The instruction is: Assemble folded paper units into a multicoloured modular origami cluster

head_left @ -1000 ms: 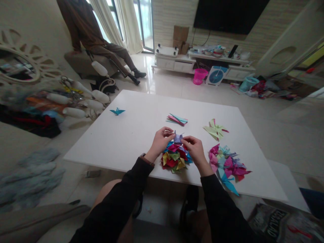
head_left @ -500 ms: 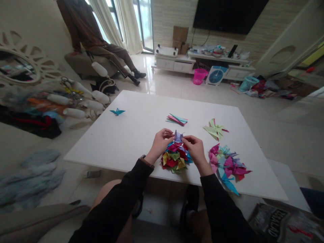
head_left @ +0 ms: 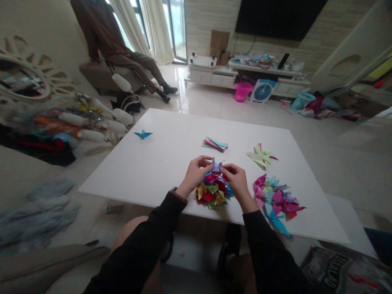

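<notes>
A lavender paper crane (head_left: pixel 217 166) is pinched between my two hands, just above the far side of a heap of folded paper cranes (head_left: pixel 211 190) in red, gold, green and blue. My left hand (head_left: pixel 197 169) grips its left side with thumb and fingers. On the other side, my right hand (head_left: pixel 235 175) pinches its right edge. Beyond them lies a small stack of narrow folded paper pieces (head_left: pixel 214 144), pink and teal. To the right is a second pile of cranes (head_left: pixel 277 198), mostly magenta, pale teal and blue.
The white table (head_left: pixel 122 167) carries a lone teal crane (head_left: pixel 143 134) at far left and pale green folded papers (head_left: pixel 261 156) at right. A lamp with white shades (head_left: pixel 92 135) stands close to the left edge. A person (head_left: pixel 131 61) sits beyond.
Both hands keep their hold on the lavender crane, with only slight finger movement. The whole view has shifted very slightly. The piles on the table look the same.
</notes>
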`<state>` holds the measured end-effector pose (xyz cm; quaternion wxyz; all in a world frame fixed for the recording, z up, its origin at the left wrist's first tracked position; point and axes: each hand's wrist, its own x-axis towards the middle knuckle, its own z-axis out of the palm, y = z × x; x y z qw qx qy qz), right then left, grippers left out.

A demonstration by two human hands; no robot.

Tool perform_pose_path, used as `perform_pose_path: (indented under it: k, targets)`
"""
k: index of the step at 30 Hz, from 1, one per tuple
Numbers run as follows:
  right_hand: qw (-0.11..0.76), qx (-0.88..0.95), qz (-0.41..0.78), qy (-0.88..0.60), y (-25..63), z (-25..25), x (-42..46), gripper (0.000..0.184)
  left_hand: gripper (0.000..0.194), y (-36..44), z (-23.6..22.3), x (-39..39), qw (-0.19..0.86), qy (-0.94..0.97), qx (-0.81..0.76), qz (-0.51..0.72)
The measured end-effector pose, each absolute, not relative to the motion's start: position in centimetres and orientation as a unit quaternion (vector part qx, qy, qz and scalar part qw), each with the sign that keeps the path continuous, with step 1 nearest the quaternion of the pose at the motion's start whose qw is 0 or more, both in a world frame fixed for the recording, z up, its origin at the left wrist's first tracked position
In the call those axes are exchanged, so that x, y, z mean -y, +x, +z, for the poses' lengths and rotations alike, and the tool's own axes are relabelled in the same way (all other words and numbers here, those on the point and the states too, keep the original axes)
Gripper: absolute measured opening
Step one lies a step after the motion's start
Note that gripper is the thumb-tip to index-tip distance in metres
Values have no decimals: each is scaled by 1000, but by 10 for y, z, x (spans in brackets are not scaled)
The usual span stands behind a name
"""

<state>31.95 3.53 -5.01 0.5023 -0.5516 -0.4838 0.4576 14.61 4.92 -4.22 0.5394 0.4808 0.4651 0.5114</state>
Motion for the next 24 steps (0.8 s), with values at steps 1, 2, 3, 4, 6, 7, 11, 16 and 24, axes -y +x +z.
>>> perform_pose_path:
  k: [1, 2, 3, 4, 6, 7, 11, 16, 24]
  targets:
    - [501, 485, 458, -552, 319, -50, -35, 28, 28, 146, -42, -49, 536, 485, -466, 510]
    - [499, 486, 458, -553, 319, -50, -35, 28, 27, 146, -43, -50, 533, 489, -467, 508]
    - [497, 487, 458, -554, 319, -50, -35, 29, 26, 146, -43, -50, 532, 491, -468, 507]
    - [495, 487, 458, -555, 319, -50, -35, 29, 24, 146, -43, -49, 532, 491, -469, 505]
    - [495, 488, 458, -555, 319, -50, -35, 29, 19, 146, -42, -49, 532, 493, -472, 502]
    - [496, 487, 459, -554, 320, -50, -35, 29, 18, 147, -42, -49, 532, 494, -472, 501]
    - [496, 487, 459, -554, 320, -50, -34, 29, 17, 147, -41, -47, 536, 491, -470, 501]
    - [495, 488, 456, -556, 320, -49, -35, 30, 16, 147, -40, -47, 537, 489, -470, 501]
    - [499, 482, 461, -553, 319, -50, -35, 29, 18, 147, -43, -48, 540, 487, -474, 497]
